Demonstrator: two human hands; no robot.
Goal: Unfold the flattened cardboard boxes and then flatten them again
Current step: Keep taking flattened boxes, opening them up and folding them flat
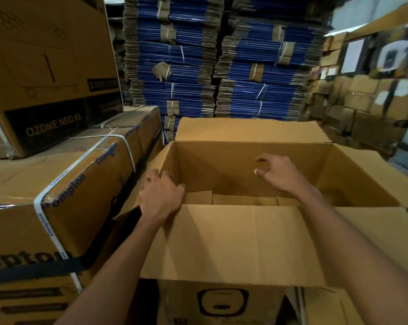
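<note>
Presently, one cardboard box (pixel 233 242) stands unfolded and upright in front of the person, at centre frame.

1. Left of frame: strapped Crompton cartons (pixel 64 188) lie just beside the box, with an Ozone Neo carton (pixel 48 66) stacked on top of them. Neither is being handled.

2. Left hand (pixel 162 198): it is at the box's left wall near the near-left corner. Its fingers (pixel 167 178) are curled over the wall's top edge and grip it.

3. The box: all four walls are squared up and the top flaps are turned outward. The near flap hangs toward the person. The bottom flaps (pixel 240 199) appear to be folded in across the base.

4. Right hand (pixel 280 174): it reaches inside the box toward the far wall. Its fingers (pixel 264 159) are half curled with nothing seen between them. Whether the tips touch the wall cannot be told.

5. Behind and to the right: tall stacks of bundled flat blue cartons (pixel 198 66) stand past the box, and small brown boxes (pixel 362 102) are stacked at far right.

Assessment: the unfolding of this box looks complete or nearly so. The flattening is not yet begun; the base flaps would need releasing and the walls collapsing. How many other boxes remain cannot be judged.
</note>
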